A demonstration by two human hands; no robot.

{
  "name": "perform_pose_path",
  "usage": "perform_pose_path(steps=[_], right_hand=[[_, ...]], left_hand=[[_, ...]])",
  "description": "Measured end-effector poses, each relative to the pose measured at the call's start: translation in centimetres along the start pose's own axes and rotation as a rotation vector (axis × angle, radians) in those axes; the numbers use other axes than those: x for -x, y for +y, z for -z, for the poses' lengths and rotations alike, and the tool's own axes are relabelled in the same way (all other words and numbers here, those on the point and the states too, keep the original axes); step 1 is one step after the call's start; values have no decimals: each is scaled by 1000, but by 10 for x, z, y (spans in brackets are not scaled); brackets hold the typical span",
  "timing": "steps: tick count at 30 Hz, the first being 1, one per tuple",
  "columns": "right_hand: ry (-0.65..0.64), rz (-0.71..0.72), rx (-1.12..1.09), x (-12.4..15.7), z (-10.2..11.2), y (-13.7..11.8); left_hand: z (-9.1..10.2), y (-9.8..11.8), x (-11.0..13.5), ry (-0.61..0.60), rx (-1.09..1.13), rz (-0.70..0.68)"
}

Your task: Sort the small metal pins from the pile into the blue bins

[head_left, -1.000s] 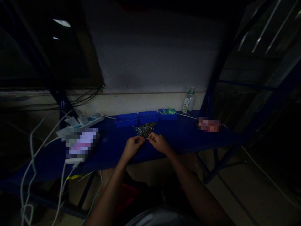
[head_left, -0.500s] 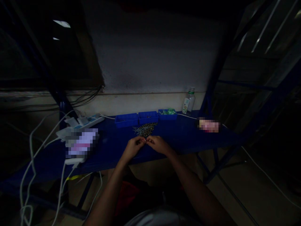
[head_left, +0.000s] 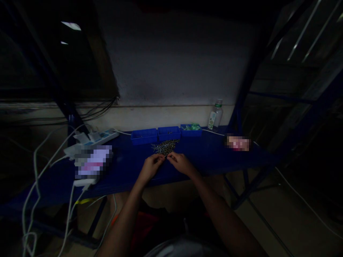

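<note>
Apparently, the left hand (head_left: 150, 165) and right hand (head_left: 182, 163) pinch one small piece (head_left: 165, 156), shape indistinct.

Dimly lit — grey wall (head_left: 177, 64), paler below; blue table (head_left: 211, 153); brownish floor (head_left: 284, 210).

The small metal pieces (head_left: 167, 146) look silvery and brassy, the trays (head_left: 144, 138) blue (like the table (head_left: 211, 153)).

Head view (worn), looking forward and down across blue table (head_left: 214, 154).
</note>
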State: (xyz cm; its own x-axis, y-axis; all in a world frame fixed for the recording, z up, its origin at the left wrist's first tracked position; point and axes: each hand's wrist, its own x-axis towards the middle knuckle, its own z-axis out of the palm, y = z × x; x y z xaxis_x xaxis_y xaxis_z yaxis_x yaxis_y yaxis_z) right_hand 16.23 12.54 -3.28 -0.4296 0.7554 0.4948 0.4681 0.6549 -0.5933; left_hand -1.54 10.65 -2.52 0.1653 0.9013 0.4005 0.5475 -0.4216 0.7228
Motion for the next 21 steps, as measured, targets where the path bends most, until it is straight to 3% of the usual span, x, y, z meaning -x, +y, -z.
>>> perform_pose_path(steps=[12,21], right_hand=[[-46,-9,15,0,0,-1],[1,-12,30,-1,3,-2]], left_hand=[[1,-1,-1,-51,-75,-28],[1,1,1,-11,-32,85]])
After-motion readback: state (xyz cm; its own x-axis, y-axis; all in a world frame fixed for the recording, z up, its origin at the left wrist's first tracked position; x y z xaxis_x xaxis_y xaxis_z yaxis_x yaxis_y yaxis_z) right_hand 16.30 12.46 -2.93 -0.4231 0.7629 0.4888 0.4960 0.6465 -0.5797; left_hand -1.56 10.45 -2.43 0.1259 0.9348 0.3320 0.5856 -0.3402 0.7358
